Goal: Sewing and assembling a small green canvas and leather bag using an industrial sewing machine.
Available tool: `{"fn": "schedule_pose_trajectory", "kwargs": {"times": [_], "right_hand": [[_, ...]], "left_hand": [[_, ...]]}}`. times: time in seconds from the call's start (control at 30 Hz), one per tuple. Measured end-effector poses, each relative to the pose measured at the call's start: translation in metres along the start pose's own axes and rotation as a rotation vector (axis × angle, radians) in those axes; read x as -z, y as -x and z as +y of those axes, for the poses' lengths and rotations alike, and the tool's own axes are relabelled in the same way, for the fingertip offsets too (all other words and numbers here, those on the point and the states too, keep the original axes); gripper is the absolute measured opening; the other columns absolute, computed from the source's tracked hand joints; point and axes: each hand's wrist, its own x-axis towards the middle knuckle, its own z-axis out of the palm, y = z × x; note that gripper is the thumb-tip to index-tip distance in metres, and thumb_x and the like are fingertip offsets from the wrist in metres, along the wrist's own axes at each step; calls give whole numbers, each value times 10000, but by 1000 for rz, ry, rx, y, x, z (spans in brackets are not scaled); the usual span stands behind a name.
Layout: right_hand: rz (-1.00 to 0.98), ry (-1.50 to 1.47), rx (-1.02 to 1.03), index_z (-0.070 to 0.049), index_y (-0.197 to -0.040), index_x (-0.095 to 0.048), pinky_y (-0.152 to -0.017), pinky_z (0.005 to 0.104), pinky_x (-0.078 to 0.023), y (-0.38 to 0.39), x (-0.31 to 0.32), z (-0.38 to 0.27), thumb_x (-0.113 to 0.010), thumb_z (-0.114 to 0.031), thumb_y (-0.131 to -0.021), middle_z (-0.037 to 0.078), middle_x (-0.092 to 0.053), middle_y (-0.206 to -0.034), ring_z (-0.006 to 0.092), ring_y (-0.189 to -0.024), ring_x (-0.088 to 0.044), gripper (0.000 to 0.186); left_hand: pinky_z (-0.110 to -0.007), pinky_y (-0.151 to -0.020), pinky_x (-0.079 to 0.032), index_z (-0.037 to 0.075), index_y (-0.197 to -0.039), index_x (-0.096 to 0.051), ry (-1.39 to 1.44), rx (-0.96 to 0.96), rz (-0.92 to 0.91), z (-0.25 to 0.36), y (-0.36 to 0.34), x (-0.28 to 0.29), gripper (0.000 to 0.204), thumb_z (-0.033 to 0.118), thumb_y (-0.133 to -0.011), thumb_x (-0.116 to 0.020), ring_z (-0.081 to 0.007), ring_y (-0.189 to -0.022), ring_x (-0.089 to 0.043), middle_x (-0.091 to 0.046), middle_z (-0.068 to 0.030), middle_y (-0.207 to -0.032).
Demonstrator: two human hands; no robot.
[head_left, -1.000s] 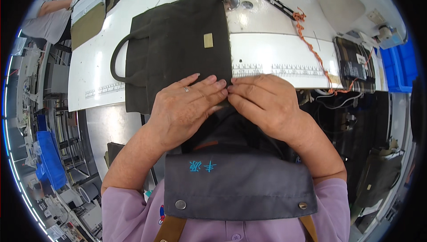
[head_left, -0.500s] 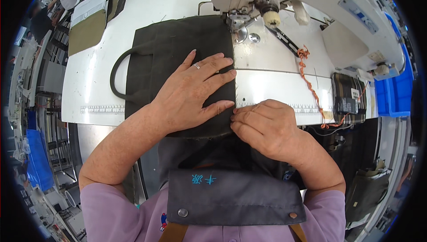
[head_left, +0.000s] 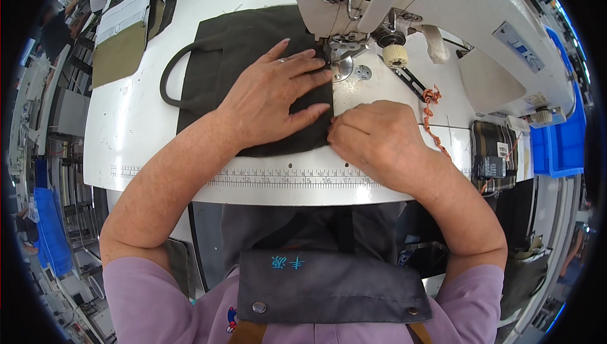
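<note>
White worktable [head_left: 133,129] all around me, with a ruler scale [head_left: 284,181] running along its front edge and a blue bin [head_left: 559,148] off past the right side. On it lay the dark bag piece [head_left: 243,37], flat, just left of the bare strip beside the sewing machine [head_left: 442,3], its far right corner right up at the needle area. Its handle [head_left: 164,84] looped out to the left, well clear of my fingers.

Left hand [head_left: 262,101] was spread flat on top of the cloth (ring [head_left: 282,60] and all), fingers pointing at the right edge, so pressing more than gripping. Right hand [head_left: 373,135] was curled up, fingertips pinching that same edge near its front corner.

Black thread snips [head_left: 410,82] sat beyond my right hand, with a knotted orange cord [head_left: 428,116] trailing from them toward my forearm. Further right was a plaid bundle [head_left: 499,132], and over at the far left lay some olive and white bag pieces [head_left: 120,53].
</note>
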Motion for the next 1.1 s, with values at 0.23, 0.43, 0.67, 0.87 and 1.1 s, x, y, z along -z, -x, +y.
{"fn": "schedule_pose_trajectory", "kwargs": {"times": [0.23,0.43,0.67,0.87,1.1], "right_hand": [[41,39,-2,-80,-713,-564,-551,393,-503,-12,-12,28,-694,-109,-715,50,-547,-696,247,-646,-631,133],[155,25,-90,-89,-803,-682,-599,374,-531,-13,-24,43,-768,-111,-765,35,-647,-797,244,-724,-671,97],[186,40,-174,-119,-805,-717,-593,396,-516,-13,-28,46,-767,-173,-795,3,-653,-774,257,-678,-659,74],[139,128,-127,-107,-799,-742,-618,384,-529,-10,-22,42,-761,-166,-810,6,-680,-818,251,-717,-662,62],[93,104,-198,-106,-900,-791,-688,397,-546,-8,-14,36,-743,-159,-846,21,-690,-871,243,-849,-670,89]], "left_hand": [[-474,-1115,-450,35,-1158,-742,-64,-38,39,-29,-17,-6,317,213,-895,-734,-299,-1147,-664,-716,-128,-1175],[-481,-1160,-422,56,-1068,-768,-66,72,-42,-43,-32,-1,256,245,-937,-656,-302,-1080,-673,-723,-111,-1154],[-502,-1146,-436,56,-1090,-761,114,-73,-39,-29,-15,14,279,148,-834,-698,-272,-1164,-665,-736,-91,-1160],[-508,-1189,-408,77,-1207,-747,68,-63,-128,-14,2,13,496,-51,-744,-622,-239,-1302,-617,-715,-70,-1283],[-494,-1182,-426,133,-1250,-746,40,-94,-135,-22,0,10,559,-132,-789,-576,-235,-1313,-610,-703,-53,-1319]]}}
